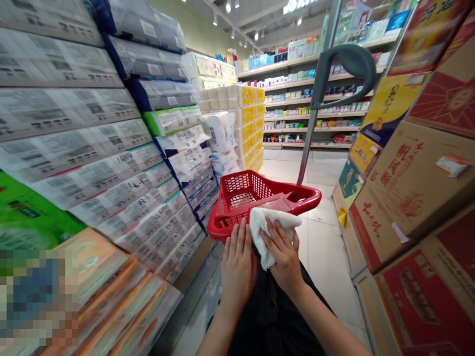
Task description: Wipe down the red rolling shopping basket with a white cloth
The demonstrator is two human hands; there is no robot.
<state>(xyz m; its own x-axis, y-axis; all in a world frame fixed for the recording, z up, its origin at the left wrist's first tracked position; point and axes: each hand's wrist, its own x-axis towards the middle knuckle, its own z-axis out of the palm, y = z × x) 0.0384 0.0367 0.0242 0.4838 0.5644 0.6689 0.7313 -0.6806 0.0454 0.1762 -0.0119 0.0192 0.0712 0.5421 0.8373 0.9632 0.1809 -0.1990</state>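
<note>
A red plastic shopping basket (237, 195) stands on the floor in front of me, with a grey pull handle (343, 66) rising up to the right. My left hand (237, 262) lies flat with its fingers stretched out, fingertips touching the basket's near rim. My right hand (284, 254) grips a white cloth (265, 222) and presses it against the near rim of the basket. The basket looks empty inside.
Stacked packs of tissue paper (111, 163) wall the left side. Cardboard boxes (415, 188) are piled on the right. A tiled aisle floor (326, 247) runs ahead to stocked shelves (315, 99). My dark-clothed lap (270, 311) is below.
</note>
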